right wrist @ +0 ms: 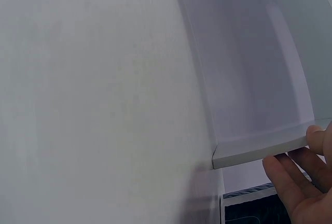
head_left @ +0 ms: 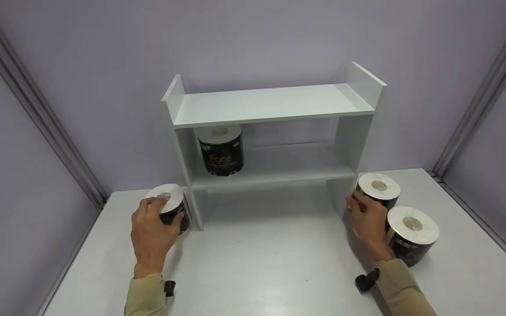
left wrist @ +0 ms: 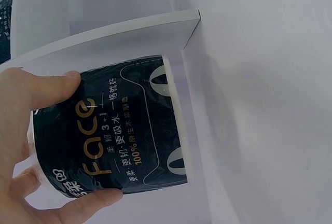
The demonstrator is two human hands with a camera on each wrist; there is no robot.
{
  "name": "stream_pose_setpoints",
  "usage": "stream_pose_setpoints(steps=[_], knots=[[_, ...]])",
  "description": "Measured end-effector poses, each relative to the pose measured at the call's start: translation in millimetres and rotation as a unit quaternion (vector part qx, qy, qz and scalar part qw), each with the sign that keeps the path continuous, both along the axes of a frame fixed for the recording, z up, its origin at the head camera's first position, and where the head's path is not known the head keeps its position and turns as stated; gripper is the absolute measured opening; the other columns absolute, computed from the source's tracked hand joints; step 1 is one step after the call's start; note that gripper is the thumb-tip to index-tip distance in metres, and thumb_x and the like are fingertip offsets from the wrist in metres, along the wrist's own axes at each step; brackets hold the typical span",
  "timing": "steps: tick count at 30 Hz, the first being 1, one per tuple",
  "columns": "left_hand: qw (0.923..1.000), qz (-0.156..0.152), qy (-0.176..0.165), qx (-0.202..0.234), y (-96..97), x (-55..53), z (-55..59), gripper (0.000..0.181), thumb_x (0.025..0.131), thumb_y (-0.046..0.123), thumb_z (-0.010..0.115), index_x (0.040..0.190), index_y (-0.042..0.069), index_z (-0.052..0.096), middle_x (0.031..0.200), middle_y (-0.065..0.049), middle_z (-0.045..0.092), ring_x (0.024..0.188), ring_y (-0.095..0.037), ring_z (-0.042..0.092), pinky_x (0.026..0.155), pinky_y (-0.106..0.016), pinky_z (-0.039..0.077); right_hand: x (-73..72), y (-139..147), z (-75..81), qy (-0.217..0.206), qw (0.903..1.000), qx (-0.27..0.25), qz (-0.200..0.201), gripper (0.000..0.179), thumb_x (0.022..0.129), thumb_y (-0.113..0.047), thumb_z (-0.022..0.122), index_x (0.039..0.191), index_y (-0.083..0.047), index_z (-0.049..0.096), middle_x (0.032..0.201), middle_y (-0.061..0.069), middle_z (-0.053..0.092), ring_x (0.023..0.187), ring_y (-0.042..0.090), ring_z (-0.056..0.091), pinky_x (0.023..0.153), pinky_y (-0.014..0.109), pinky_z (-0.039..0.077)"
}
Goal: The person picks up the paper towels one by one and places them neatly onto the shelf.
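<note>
My left hand (head_left: 151, 232) grips a toilet paper roll (head_left: 182, 219) with a white top and black wrapper, close outside the left side of a white shelf unit (head_left: 257, 105). In the left wrist view, thumb and fingers span the roll's black wrapper (left wrist: 124, 130), which has gold "Face" lettering. At the other side, my right hand (head_left: 367, 221) pinches the front edge of the shelf's right side panel (right wrist: 259, 154), thumb inside and fingers outside. Two more rolls stand by the right hand, one behind (head_left: 387, 186) and one beside the wrist (head_left: 411, 250).
Another black-wrapped roll (head_left: 222, 156) stands upright at the left end of the middle shelf. The unit rests on a white table (head_left: 262, 272) against a pale wall (head_left: 262, 39). Metal frame posts (head_left: 486, 92) line the booth's corners.
</note>
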State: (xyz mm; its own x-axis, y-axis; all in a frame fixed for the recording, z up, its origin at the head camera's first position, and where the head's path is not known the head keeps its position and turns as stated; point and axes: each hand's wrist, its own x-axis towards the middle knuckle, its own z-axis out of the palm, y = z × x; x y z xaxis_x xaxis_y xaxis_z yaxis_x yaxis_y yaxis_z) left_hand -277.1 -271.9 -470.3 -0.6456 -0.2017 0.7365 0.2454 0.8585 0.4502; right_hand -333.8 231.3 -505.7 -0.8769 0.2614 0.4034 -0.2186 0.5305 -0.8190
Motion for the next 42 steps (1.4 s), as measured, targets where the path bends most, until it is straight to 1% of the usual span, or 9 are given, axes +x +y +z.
stream_pose_setpoints(steps=[7, 12, 16, 20, 27, 31, 37, 42], knots=[[1.0000, 0.003, 0.002, -0.003, 2.0, 2.4, 6.6, 0.051, 0.076, 0.008, 0.097, 0.121, 0.001, 0.074, 0.120, -0.023, 0.067, 0.110, -0.049, 0.064, 0.096, -0.064, 0.054, -0.2, -0.3, 0.4, 0.000, 1.0000, 0.001, -0.002, 0.035, 0.107, -0.012, 0.067, 0.140, -0.002, 0.068, 0.124, 0.021, 0.076, 0.106, 0.036, 0.077, 0.075, 0.004, 0.053], [0.9999, 0.010, 0.001, -0.002, 3.7, 5.7, 12.5, 0.051, 0.076, 0.009, 0.097, 0.121, 0.003, 0.074, 0.122, -0.021, 0.066, 0.115, -0.049, 0.063, 0.097, -0.064, 0.054, 0.5, -0.6, 1.2, 0.012, 0.9999, 0.000, 0.001, 0.035, 0.106, -0.011, 0.068, 0.139, 0.000, 0.068, 0.121, 0.023, 0.077, 0.106, 0.038, 0.077, 0.075, 0.002, 0.052], [0.9999, 0.012, 0.006, 0.004, 3.9, 7.4, 15.5, 0.051, 0.075, 0.007, 0.097, 0.121, 0.004, 0.075, 0.122, -0.020, 0.067, 0.115, -0.049, 0.062, 0.098, -0.064, 0.053, 1.4, -0.5, 2.4, 0.023, 0.9997, 0.002, 0.004, 0.034, 0.105, -0.008, 0.068, 0.137, 0.001, 0.069, 0.119, 0.024, 0.077, 0.104, 0.040, 0.077, 0.074, 0.001, 0.050], [0.9999, 0.011, 0.008, 0.006, 3.3, 7.6, 16.4, 0.050, 0.076, 0.007, 0.097, 0.120, 0.003, 0.074, 0.122, -0.021, 0.067, 0.115, -0.049, 0.062, 0.098, -0.063, 0.053, 1.2, -0.3, 2.7, 0.034, 0.9994, 0.010, 0.001, 0.033, 0.104, -0.007, 0.069, 0.136, 0.001, 0.070, 0.117, 0.024, 0.078, 0.102, 0.039, 0.078, 0.074, 0.000, 0.049], [0.9997, 0.020, -0.010, 0.010, 2.2, 7.7, 14.2, 0.049, 0.076, 0.009, 0.097, 0.119, 0.004, 0.074, 0.122, -0.021, 0.066, 0.114, -0.051, 0.062, 0.094, -0.065, 0.054, 0.3, 0.4, 0.5, 0.035, 0.9991, 0.022, -0.003, 0.032, 0.104, -0.008, 0.069, 0.135, -0.001, 0.072, 0.116, 0.021, 0.079, 0.100, 0.032, 0.078, 0.074, 0.001, 0.051], [0.9997, 0.019, -0.011, 0.009, 1.9, 7.9, 14.5, 0.049, 0.077, 0.010, 0.097, 0.120, 0.003, 0.074, 0.122, -0.021, 0.066, 0.115, -0.050, 0.062, 0.096, -0.064, 0.053, 0.5, 0.6, 0.1, 0.034, 0.9992, 0.024, -0.002, 0.032, 0.104, -0.008, 0.069, 0.135, 0.000, 0.072, 0.116, 0.022, 0.078, 0.100, 0.035, 0.078, 0.075, 0.001, 0.050], [0.9997, 0.022, -0.009, 0.006, 2.9, 9.7, 18.2, 0.050, 0.076, 0.010, 0.097, 0.120, 0.004, 0.074, 0.123, -0.020, 0.066, 0.115, -0.051, 0.061, 0.092, -0.064, 0.055, 0.9, -0.3, 0.5, 0.024, 0.9995, 0.021, -0.006, 0.032, 0.105, -0.010, 0.069, 0.136, -0.002, 0.072, 0.117, 0.021, 0.079, 0.101, 0.034, 0.077, 0.075, 0.001, 0.050], [0.9997, 0.024, -0.009, 0.005, 5.0, 12.0, 24.7, 0.050, 0.077, 0.009, 0.096, 0.121, 0.005, 0.074, 0.125, -0.020, 0.066, 0.118, -0.051, 0.060, 0.093, -0.064, 0.055, 0.7, -1.5, 0.4, 0.042, 0.9991, -0.001, 0.005, 0.033, 0.104, -0.006, 0.069, 0.136, 0.003, 0.069, 0.116, 0.025, 0.077, 0.100, 0.041, 0.078, 0.073, 0.003, 0.053]])
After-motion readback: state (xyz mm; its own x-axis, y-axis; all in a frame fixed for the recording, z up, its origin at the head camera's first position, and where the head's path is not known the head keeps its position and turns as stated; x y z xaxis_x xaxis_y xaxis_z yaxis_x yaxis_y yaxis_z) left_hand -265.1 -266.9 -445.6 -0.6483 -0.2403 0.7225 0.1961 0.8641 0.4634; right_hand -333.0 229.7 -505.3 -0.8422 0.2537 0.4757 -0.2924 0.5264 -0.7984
